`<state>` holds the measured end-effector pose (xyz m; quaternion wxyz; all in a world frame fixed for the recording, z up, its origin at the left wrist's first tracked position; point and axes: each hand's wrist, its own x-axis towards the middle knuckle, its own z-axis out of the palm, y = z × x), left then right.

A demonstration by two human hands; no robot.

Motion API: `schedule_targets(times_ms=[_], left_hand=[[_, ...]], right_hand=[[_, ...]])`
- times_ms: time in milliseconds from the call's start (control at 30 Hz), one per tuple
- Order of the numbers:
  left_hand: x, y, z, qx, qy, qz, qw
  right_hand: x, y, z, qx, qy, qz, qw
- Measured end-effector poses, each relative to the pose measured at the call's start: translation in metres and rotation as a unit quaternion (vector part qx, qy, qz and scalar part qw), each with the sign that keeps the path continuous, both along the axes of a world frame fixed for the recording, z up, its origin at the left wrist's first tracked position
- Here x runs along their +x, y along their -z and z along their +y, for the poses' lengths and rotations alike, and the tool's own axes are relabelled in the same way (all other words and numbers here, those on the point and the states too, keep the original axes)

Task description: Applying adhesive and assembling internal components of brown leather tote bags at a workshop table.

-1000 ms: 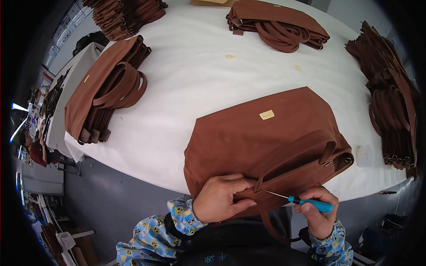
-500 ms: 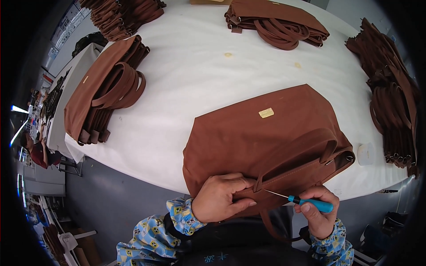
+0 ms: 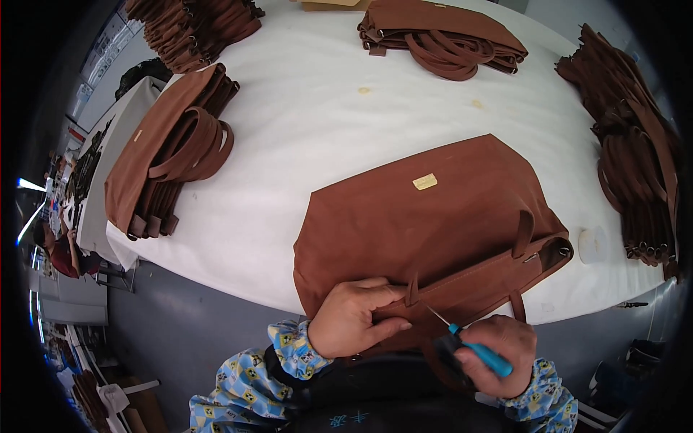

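Observation:
A brown tote bag (image 3: 404, 216) with a small gold plate lies at the table's near edge, its opening toward me. My left hand (image 3: 355, 317) pinches the bag's upper edge between thumb and fingers, beside the base of a strap (image 3: 412, 290). My right hand (image 3: 503, 351) is wrapped round the blue handle of an awl (image 3: 491, 359). The thin metal shaft points up and left, its tip close to the bag's edge near that strap base. Whether the tip touches the bag I cannot tell. Another strap end (image 3: 524, 232) stands up farther right.
Folded brown bags lie in stacks at the left (image 3: 170, 151), far middle (image 3: 440, 36) and right (image 3: 639, 166) of the white table (image 3: 289, 144). A whitish round item (image 3: 593, 245) sits right of the bag. At far left, a person (image 3: 63, 252) is at another table.
My right hand has moved slightly left and down, turning the awl more steeply. The strap that arched over the bag's front has dropped toward me. My left hand keeps its hold.

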<state>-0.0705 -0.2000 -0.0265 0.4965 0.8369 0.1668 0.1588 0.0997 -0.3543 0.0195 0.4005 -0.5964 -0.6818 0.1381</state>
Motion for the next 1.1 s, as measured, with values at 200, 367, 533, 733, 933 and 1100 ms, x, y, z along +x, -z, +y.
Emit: schedule_targets(times_ms=[200,367,533,733,933,1100], left_hand=[[0.001,-0.001,-0.002,-0.033,0.000,0.016,0.999],[0.000,0.000,-0.001,-0.041,0.007,0.022,0.999],[0.001,-0.001,0.000,-0.038,0.013,0.031,0.999],[0.001,0.007,0.000,-0.005,0.005,-0.028,1.000],[0.001,0.000,-0.001,-0.015,0.009,0.024,1.000],[0.001,0.006,-0.001,0.000,0.004,0.000,1.000]], right_hand=[[0.002,0.009,-0.012,-0.034,0.089,0.195,0.976],[0.001,0.010,-0.010,-0.035,0.079,0.194,0.977],[0.000,0.011,-0.010,-0.029,0.078,0.200,0.976],[-0.002,0.008,-0.005,-0.015,0.049,0.111,0.992],[-0.023,0.021,-0.004,0.103,0.028,-0.172,0.979],[-0.024,0.028,-0.004,0.131,0.034,-0.175,0.975]])
